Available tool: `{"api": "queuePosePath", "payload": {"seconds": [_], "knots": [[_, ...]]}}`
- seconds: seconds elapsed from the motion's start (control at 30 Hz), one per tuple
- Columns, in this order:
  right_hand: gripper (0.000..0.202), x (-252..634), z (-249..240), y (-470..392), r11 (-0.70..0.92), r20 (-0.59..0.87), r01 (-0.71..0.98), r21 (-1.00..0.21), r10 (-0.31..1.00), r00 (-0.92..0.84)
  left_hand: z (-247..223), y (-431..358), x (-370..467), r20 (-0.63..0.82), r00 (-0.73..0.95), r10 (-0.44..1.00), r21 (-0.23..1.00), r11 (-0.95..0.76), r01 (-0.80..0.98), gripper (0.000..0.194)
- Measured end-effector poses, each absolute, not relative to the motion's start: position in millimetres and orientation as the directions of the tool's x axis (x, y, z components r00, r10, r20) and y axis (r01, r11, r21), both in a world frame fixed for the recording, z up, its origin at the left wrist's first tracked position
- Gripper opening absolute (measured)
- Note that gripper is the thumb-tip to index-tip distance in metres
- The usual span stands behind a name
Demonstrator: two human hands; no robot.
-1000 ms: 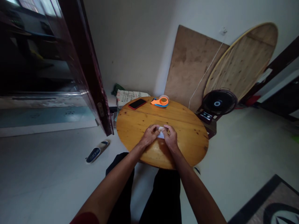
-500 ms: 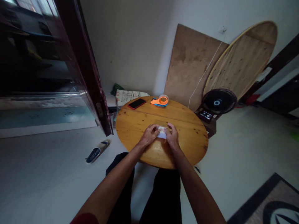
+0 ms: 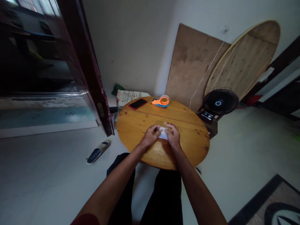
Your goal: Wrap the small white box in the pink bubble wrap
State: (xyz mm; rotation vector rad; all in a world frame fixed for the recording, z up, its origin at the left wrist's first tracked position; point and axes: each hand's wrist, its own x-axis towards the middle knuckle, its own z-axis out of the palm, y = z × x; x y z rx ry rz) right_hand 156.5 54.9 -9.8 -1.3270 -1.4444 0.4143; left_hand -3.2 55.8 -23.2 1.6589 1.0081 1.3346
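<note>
A small whitish packet with faint pinkish print (image 3: pixel 163 133) is held between my two hands, low over the round wooden table (image 3: pixel 133 125). My left hand (image 3: pixel 150 135) grips its left side, thumb on top and fingers curled behind. On the right side, my right hand (image 3: pixel 173 136) pinches it with the thumb, the index finger raised and bent over the far edge. What exactly the packet is, I cannot make out. Beyond my hands, near the far edge, lie an orange and blue tape dispenser (image 3: pixel 161 101) and a red-edged phone (image 3: pixel 137 104).
A black round fan (image 3: pixel 220 102) stands right of the table. Behind it lean a brown board (image 3: pixel 187 59) and a round wooden tabletop (image 3: pixel 246 56). A dark door frame (image 3: pixel 91 72) rises at left, with a slipper (image 3: pixel 97 152) on the floor.
My right index finger has shifted left, bending further over the packet's far edge. The left hand keeps its grip. The whole view has drifted very slightly.
</note>
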Motion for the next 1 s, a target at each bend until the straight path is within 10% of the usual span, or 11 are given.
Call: {"api": "queuePosePath", "payload": {"seconds": [1.0], "knots": [[0.041, 157.3, -6.9, 56.8, 0.262, 0.340, 0.414, -0.872, 0.932, 0.126, -10.5, 49.4, -4.2, 0.353, 0.136, 0.926, 0.917, -0.371, 0.147, 0.025]]}}
